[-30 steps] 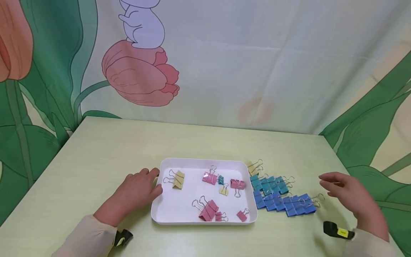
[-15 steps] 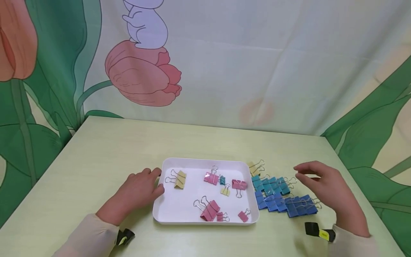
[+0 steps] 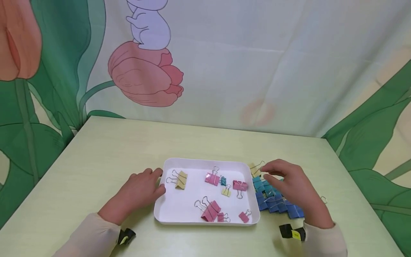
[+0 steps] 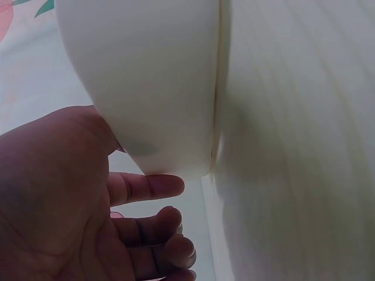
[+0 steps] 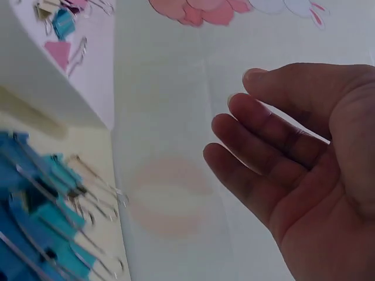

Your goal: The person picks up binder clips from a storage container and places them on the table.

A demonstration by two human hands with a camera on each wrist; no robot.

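Observation:
My left hand (image 3: 136, 191) holds the left rim of a white plastic tray (image 3: 236, 166). Its thumb laps over the rim, and in the left wrist view the index finger touches the outer wall (image 4: 146, 88) near the corner. Over the binder clips right of the tray hovers my right hand (image 3: 290, 182), thumb and fingers apart with nothing between them. Beneath and beside it lie a yellow binder clip (image 3: 254, 170), several teal binder clips (image 3: 258, 184) and several blue binder clips (image 3: 261, 201), partly hidden by the hand.
Inside the tray are a large yellow binder clip (image 3: 181, 180), several pink binder clips (image 3: 211, 211), a small teal one (image 3: 223, 181) and a small yellow one (image 3: 226, 192). The pale table (image 3: 144, 139) ends at a printed curtain (image 3: 218, 71).
My right hand has moved left from beyond the right end of the blue clips to above the teal and blue clips, near the yellow one. The left hand stays at the tray.

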